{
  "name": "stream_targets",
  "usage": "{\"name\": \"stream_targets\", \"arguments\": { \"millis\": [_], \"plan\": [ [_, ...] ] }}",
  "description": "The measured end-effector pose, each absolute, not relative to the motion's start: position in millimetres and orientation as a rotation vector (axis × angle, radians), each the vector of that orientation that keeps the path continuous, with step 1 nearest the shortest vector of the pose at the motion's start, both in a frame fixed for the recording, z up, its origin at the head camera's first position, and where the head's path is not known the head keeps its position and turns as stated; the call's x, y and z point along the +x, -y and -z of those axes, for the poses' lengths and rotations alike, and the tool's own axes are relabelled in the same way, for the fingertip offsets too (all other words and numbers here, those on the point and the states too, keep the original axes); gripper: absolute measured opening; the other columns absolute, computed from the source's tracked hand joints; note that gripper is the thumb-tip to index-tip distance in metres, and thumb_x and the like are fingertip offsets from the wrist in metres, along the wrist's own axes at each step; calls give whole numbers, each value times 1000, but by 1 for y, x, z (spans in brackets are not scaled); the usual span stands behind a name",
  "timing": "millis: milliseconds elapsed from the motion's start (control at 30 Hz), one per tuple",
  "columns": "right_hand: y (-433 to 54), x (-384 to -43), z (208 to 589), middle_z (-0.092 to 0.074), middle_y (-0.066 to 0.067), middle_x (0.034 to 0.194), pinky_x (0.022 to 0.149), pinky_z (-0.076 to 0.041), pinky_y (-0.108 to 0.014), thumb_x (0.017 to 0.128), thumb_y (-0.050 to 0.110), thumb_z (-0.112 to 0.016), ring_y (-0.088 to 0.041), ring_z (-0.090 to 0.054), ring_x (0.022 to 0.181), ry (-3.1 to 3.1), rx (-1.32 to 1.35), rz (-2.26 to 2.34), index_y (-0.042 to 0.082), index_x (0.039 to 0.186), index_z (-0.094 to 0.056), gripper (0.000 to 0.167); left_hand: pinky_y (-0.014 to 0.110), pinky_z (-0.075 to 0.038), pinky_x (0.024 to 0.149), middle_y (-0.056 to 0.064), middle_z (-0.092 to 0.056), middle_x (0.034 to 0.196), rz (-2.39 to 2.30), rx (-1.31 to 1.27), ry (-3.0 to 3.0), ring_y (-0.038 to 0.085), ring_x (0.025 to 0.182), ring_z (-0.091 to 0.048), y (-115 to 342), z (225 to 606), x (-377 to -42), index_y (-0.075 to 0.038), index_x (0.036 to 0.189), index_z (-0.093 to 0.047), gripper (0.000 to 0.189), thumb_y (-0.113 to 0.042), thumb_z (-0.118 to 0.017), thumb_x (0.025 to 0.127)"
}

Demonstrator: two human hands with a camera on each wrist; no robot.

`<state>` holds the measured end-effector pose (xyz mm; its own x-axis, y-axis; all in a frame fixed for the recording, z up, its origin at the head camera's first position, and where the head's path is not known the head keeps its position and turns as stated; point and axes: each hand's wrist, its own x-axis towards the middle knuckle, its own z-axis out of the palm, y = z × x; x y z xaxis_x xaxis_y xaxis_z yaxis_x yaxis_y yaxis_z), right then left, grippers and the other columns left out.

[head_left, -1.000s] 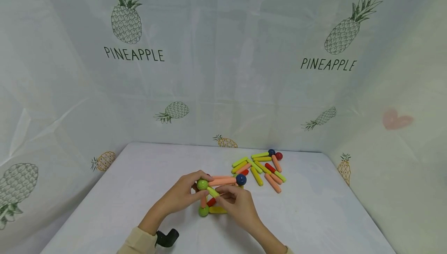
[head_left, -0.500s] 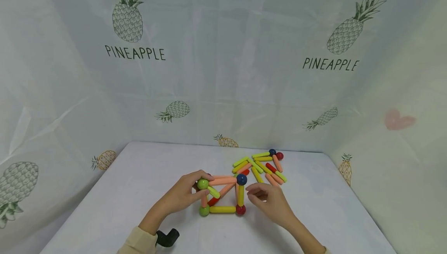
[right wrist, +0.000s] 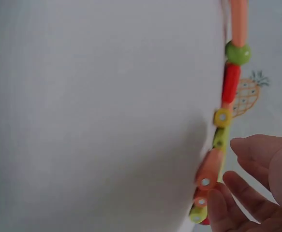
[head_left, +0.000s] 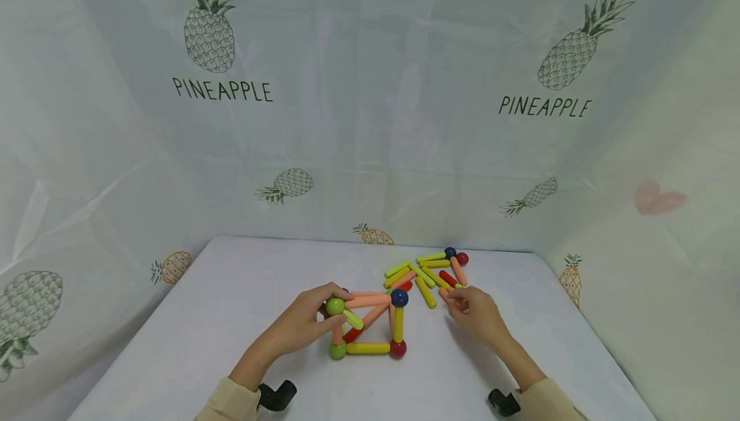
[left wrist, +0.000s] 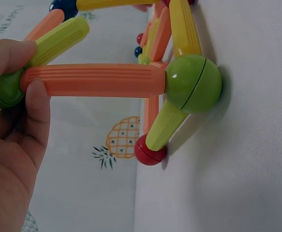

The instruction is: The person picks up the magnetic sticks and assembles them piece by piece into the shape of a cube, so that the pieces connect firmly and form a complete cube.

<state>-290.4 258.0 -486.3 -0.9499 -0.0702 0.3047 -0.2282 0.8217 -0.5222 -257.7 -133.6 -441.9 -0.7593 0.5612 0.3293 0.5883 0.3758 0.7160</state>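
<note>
My left hand grips the green ball at an upper corner of a frame built of rods and balls. A lime rod juts from that ball with its other end free. An orange rod links it to a lower green ball on the table. A blue ball, yellow rods and a red ball form the frame's right side. My right hand is at the loose pieces, thumb and fingers apart around an orange rod, fingertips close to it.
Behind the frame lie several loose yellow, lime, orange and red rods. A loose blue ball and red ball sit at the back. Pineapple-printed cloth hangs behind the white table.
My right hand has let go of the lime rod, which stays on the green ball, and has moved right and back to the loose rods. The left hand keeps its grip.
</note>
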Motion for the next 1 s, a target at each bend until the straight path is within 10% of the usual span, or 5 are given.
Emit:
{"name": "stream_targets", "arguments": {
  "millis": [1000],
  "plan": [
    [-267, -258, 474, -65, 6, 96, 69, -53, -24, 86, 7, -73, -14, -61, 81, 2941, 529, -1088, 21, 109, -71, 26, 30, -51, 71, -13, -59, 99, 1321, -1064, 2617, 11, 84, -56, 133, 444, -260, -28, 126, -55, 32, -28, -64, 96]
  ]
}}
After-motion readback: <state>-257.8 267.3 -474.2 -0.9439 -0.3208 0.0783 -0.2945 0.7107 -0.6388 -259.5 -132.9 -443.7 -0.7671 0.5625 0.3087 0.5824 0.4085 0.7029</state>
